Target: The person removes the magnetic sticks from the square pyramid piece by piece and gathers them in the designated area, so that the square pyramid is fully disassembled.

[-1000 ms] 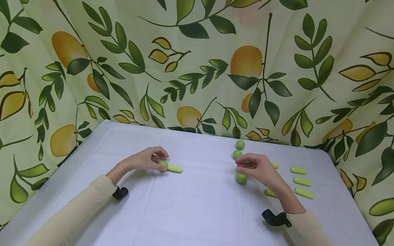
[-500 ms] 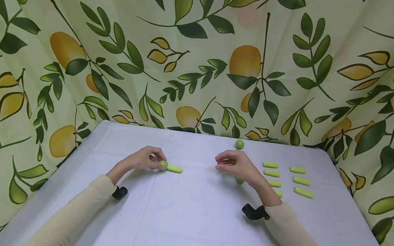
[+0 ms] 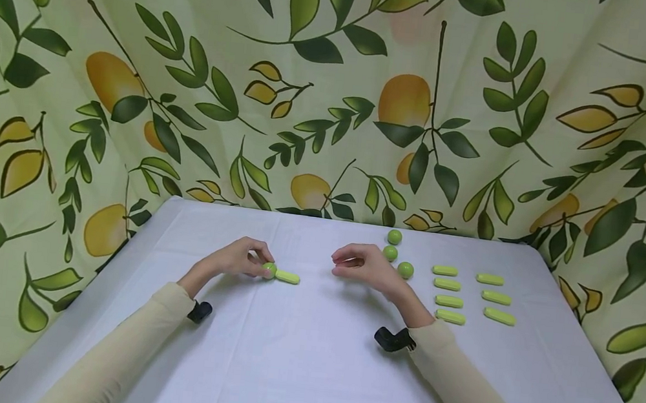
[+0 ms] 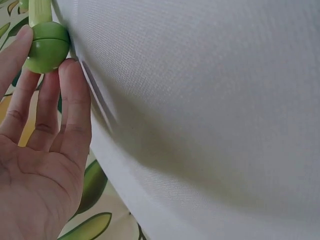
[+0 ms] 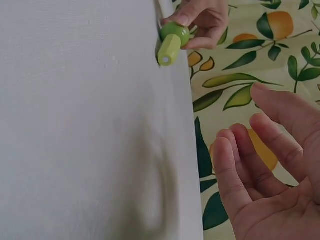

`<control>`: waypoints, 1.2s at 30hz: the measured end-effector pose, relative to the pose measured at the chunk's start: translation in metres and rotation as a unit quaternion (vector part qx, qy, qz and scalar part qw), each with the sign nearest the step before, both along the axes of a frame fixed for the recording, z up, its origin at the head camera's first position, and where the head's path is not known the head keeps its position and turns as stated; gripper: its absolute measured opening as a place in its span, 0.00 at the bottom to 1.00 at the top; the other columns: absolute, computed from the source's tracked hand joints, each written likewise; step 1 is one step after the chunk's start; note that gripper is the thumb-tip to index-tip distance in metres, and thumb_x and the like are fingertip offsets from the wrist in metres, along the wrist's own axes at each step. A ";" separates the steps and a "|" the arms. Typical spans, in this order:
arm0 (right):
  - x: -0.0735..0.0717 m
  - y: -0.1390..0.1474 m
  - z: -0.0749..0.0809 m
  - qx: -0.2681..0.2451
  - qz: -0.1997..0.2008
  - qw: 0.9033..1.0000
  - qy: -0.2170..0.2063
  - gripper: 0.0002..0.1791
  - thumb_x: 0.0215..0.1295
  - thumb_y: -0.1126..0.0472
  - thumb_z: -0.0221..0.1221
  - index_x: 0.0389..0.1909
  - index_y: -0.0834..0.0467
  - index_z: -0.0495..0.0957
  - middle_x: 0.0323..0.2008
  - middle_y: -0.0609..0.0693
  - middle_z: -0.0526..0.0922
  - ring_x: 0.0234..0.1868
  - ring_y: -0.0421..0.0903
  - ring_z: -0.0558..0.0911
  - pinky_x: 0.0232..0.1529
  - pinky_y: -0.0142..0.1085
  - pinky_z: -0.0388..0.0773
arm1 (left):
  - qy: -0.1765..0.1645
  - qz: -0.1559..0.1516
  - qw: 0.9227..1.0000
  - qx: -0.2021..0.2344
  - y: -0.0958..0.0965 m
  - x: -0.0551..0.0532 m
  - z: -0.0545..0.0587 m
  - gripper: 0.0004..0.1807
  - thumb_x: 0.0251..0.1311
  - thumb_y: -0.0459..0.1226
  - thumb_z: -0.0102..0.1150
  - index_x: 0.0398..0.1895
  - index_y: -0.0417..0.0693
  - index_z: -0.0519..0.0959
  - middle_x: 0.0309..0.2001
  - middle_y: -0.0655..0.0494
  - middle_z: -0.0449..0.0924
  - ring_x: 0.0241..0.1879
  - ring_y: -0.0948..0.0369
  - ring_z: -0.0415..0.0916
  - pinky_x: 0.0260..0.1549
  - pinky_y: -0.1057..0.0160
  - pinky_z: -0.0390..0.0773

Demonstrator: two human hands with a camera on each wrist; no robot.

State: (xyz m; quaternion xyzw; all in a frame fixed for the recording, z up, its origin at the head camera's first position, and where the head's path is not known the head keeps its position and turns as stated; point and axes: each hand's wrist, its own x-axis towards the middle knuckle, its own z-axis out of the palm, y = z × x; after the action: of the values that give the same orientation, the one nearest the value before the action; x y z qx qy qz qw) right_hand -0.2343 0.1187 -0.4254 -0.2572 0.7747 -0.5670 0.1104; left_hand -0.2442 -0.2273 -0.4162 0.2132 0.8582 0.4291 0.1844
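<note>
My left hand pinches a green ball between thumb and fingers, left of the table's middle. In the left wrist view this ball has a seam round it, and a light green stick meets its far side. The right wrist view has the same stick pointing toward the camera, with a small pale disc at its end. To the right, my right hand hovers over the cloth, fingers loosely curved and thumb apart from them. Nothing lies between those fingers in the right wrist view.
Three loose green balls sit beyond my right hand. Farther right, several light green sticks lie in two columns. A white cloth covers the table, and a leaf-and-fruit printed curtain hangs behind. My right wrist and forearm cover part of the cloth.
My right hand has moved left, away from the balls and sticks, uncovering the near column of sticks. The left hand keeps its hold on the ball in the same place.
</note>
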 end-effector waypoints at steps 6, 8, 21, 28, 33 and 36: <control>-0.004 -0.013 -0.004 -0.007 0.010 1.000 0.005 0.20 0.62 0.65 0.71 0.52 0.70 0.81 0.50 0.66 0.82 0.47 0.50 0.83 0.48 0.35 0.79 | -0.005 0.005 1.000 -0.002 0.001 -0.001 0.000 0.11 0.58 0.28 0.72 0.42 0.34 0.82 0.43 0.48 0.81 0.38 0.55 0.82 0.35 0.59 0.83; -0.005 -0.018 -0.006 -0.014 0.013 1.000 0.002 0.20 0.62 0.66 0.71 0.52 0.71 0.80 0.50 0.67 0.82 0.47 0.51 0.84 0.49 0.35 0.79 | -0.003 0.005 1.000 -0.004 0.001 -0.001 -0.001 0.11 0.58 0.26 0.71 0.42 0.32 0.81 0.43 0.44 0.80 0.39 0.53 0.82 0.35 0.57 0.83; -0.013 -0.055 -0.020 0.004 0.031 0.999 0.011 0.18 0.59 0.68 0.72 0.49 0.70 0.82 0.46 0.63 0.84 0.42 0.47 0.84 0.48 0.36 0.80 | 0.010 -0.001 1.000 -0.016 0.000 -0.004 -0.002 0.11 0.58 0.29 0.73 0.41 0.34 0.82 0.43 0.45 0.80 0.38 0.55 0.82 0.34 0.62 0.83; -0.016 -0.075 -0.026 -0.001 0.049 0.999 0.009 0.17 0.57 0.70 0.73 0.47 0.70 0.83 0.43 0.61 0.85 0.39 0.44 0.83 0.45 0.34 0.81 | 0.014 -0.005 1.000 -0.021 -0.002 -0.004 0.000 0.10 0.57 0.31 0.74 0.39 0.37 0.82 0.42 0.49 0.81 0.37 0.56 0.82 0.34 0.62 0.83; -0.018 -0.085 -0.028 -0.005 0.056 0.998 0.012 0.16 0.57 0.71 0.73 0.45 0.71 0.83 0.41 0.58 0.85 0.38 0.43 0.82 0.45 0.34 0.82 | 0.014 0.002 1.000 -0.028 -0.002 -0.005 -0.002 0.10 0.57 0.32 0.75 0.38 0.39 0.83 0.41 0.51 0.81 0.36 0.58 0.82 0.34 0.63 0.83; -0.017 -0.090 -0.029 -0.006 0.062 0.998 0.020 0.15 0.56 0.71 0.73 0.44 0.71 0.83 0.41 0.58 0.86 0.38 0.44 0.83 0.44 0.35 0.82 | 0.016 0.001 1.000 -0.025 -0.002 -0.005 -0.002 0.10 0.57 0.32 0.75 0.38 0.38 0.83 0.42 0.49 0.81 0.36 0.58 0.82 0.33 0.62 0.83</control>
State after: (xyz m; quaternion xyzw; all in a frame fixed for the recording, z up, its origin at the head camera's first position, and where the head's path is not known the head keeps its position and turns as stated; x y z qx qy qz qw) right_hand -0.2513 0.0286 -0.4540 -0.3170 0.7557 -0.5585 0.1282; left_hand -0.2488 -0.2292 -0.4182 0.2141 0.8718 0.4043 0.1752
